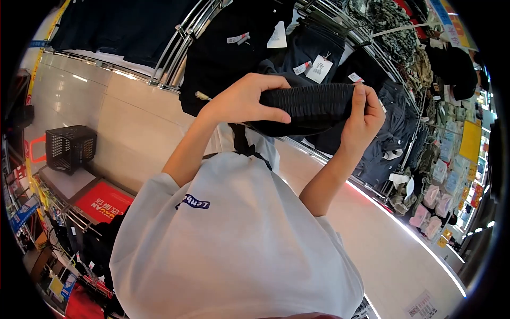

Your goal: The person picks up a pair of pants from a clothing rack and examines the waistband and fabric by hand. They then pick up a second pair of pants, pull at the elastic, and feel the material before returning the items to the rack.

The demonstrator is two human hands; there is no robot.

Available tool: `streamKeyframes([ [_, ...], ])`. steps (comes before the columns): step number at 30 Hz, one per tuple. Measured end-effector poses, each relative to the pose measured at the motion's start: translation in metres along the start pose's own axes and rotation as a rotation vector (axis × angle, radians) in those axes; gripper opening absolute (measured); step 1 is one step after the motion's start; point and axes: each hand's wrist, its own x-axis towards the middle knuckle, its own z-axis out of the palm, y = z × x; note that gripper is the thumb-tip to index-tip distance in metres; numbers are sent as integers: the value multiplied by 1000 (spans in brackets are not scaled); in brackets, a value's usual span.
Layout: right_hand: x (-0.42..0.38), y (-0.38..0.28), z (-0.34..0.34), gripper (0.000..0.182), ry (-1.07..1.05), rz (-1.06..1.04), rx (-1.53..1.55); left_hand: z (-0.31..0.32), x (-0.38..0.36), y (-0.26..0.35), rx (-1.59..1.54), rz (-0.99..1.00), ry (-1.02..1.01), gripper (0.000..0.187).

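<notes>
Black garment with a gathered waistband (313, 103) is held up between 1 and 2 o'clock from the middle of the view, its band stretched out between both hands. Its 9 o'clock end is grasped by the left hand (244, 101), which is seen at 12 o'clock: thumb and index finger are parted in a wide curve, the thumb laid over the front of the band and the index finger along the upper edge. Its remaining fingers are mostly hidden. At 2 o'clock the opposite end is pinched by the right hand (366, 112), the thumb pressed down on the cloth and the other fingers curled.

Beyond the garment, at 1 o'clock, dark folded clothes (311, 42) are laid out, with white paper tags (319, 69) attached. Camouflage clothing (390, 32) is heaped between 1 and 2 o'clock. A chrome rail (167, 64) is seen near 11 o'clock. At 3 o'clock a yellow panel (470, 141) is displayed. A black basket (71, 149) with a red handle is placed at 9 o'clock, and a red sign (103, 202) is seen just below it. The 6 o'clock area is filled by a pale shirt (239, 255), marked with a dark printed label.
</notes>
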Motion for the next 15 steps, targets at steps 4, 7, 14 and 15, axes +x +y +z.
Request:
streamKeyframes([
  [4,-6,3,-8,21,39,49,62,9,1,5,127,-7,-57,39],
  [7,-11,2,-20,21,54,76,44,18,2,2,39,-160,-61,31],
  [14,-24,1,-58,18,-60,199,28,35,22,13,81,-109,6,21],
  [15,-27,1,-60,18,-80,214,50,39,25,16,25,-169,9,19],
])
